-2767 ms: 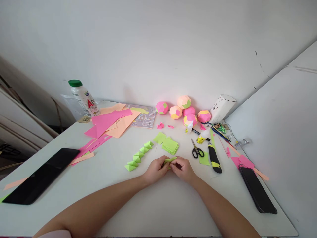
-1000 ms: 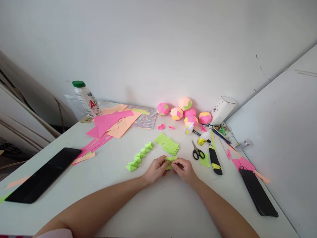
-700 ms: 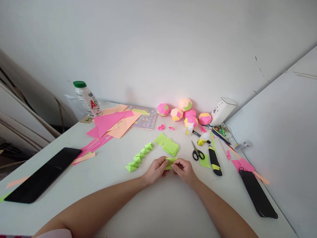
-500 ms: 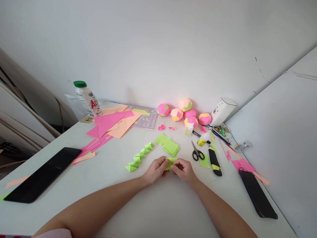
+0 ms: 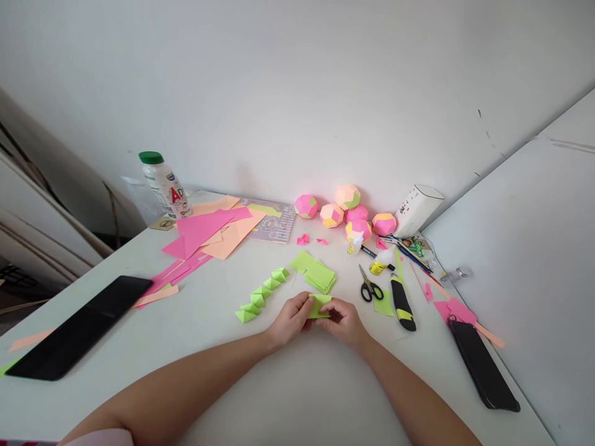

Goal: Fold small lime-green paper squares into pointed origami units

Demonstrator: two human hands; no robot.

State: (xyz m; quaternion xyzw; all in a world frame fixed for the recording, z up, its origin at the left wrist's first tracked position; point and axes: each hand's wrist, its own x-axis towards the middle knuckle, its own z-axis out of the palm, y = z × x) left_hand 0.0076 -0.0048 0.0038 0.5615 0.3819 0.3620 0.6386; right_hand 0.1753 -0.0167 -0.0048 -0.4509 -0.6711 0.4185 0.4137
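Both hands meet at the middle of the white table (image 5: 288,384). My left hand (image 5: 290,319) and my right hand (image 5: 344,321) pinch a small green paper piece (image 5: 318,305) between their fingertips, just above the tabletop. A row of folded green paper triangles (image 5: 261,293) lies left of my left hand. A stack of green paper squares (image 5: 317,273) sits just beyond the hands.
Scissors (image 5: 370,286), a black-yellow utility knife (image 5: 402,301) and glue bottles (image 5: 381,261) lie to the right. Several pink-orange paper balls (image 5: 346,214) and a white box (image 5: 418,207) line the wall. Pink and orange sheets (image 5: 211,229), a bottle (image 5: 165,184), a tablet (image 5: 77,334) and a phone (image 5: 483,370) also lie on the table.
The green piece has been unfolded from a thin strip to a wider flap between my fingers. Both hands stay in the same spot.
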